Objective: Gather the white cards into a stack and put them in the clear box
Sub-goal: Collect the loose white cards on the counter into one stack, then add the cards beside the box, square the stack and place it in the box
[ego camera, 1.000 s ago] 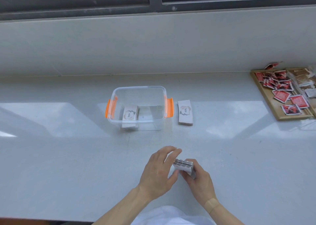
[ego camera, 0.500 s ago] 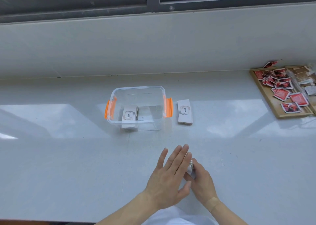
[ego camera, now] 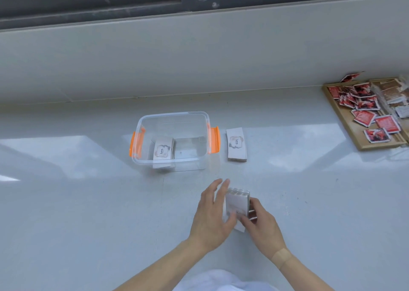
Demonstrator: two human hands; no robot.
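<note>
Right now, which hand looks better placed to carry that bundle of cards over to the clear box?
Probably the left hand. It wraps the card stack on the side nearer the clear box, which sits ahead and to the left. The right hand only steadies the near corner.

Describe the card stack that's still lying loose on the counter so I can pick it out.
Find the clear box with orange latches mid-counter. Just off its right latch, a white card stack lies flat on the counter. Unlike the stack inside the box or the one in the hands, it lies untouched outside.
</note>
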